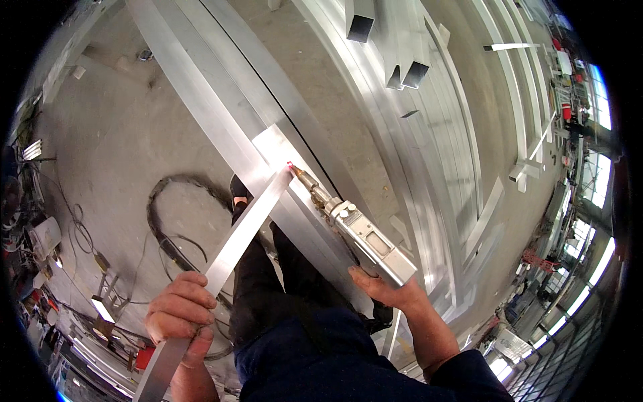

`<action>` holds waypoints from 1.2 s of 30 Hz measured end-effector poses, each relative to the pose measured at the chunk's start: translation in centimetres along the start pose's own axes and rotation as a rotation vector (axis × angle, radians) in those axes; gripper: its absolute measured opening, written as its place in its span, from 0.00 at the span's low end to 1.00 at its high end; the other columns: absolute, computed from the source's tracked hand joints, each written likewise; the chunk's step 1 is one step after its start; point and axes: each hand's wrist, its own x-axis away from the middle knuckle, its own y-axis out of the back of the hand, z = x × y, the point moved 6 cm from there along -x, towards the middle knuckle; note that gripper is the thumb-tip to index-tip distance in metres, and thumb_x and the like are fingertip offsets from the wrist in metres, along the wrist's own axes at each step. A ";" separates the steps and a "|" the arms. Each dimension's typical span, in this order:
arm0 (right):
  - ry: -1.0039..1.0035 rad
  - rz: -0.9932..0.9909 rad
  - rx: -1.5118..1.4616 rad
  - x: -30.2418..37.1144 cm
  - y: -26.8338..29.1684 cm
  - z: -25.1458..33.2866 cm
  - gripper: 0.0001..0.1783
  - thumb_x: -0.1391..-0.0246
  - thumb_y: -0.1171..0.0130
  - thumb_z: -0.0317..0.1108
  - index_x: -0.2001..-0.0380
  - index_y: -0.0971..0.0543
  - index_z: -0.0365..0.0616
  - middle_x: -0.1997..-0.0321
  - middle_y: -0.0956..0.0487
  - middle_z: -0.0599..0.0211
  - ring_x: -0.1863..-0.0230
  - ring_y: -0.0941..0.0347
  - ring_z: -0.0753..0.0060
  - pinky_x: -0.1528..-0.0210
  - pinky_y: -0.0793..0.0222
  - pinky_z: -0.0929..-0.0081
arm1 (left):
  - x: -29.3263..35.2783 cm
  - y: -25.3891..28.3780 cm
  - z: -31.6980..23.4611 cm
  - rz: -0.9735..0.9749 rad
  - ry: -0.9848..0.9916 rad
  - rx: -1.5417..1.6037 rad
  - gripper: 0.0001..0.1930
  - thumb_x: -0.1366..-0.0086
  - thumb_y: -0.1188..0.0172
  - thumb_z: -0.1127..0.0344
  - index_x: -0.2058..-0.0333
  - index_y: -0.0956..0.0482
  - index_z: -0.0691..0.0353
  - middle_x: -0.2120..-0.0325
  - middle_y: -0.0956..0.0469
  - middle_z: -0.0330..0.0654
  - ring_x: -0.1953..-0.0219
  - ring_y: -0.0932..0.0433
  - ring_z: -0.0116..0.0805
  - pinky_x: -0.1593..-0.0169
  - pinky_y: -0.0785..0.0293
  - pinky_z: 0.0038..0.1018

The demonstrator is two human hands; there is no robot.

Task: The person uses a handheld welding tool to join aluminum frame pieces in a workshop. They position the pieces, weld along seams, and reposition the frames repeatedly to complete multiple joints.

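My left hand [179,309] is closed around a long, narrow metal bar [242,231], which slants up and away from me. The bar's far end meets a bright metal piece [273,144] lying across long metal profiles [194,94]. My right hand [385,288] grips a silver handheld laser welding gun [372,242] from its rear underside; its handle is mostly hidden. The gun's copper-coloured nozzle [300,173] points at the joint by the bar's end. A small red glow shows at the tip.
Long stacked metal profiles [429,174] lie to the right, with open-ended square tubes [360,28] on top. A thick black hose [157,214] loops over the floor at left. Farther right are more long bars [512,80]. Tools and cables crowd the left edge.
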 end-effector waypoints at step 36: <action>-0.453 0.137 0.099 0.4 0.3 0.3 0.19 0.50 0.35 0.33 0.55 0.22 0.40 0.70 0.20 0.67 0.70 0.23 0.75 0.67 0.27 0.72 | 0.1 0.4 -0.4 0.022 -0.038 0.012 0.15 0.46 0.31 0.64 0.75 0.33 0.50 0.77 0.25 0.34 0.68 0.23 0.38 0.52 0.30 0.46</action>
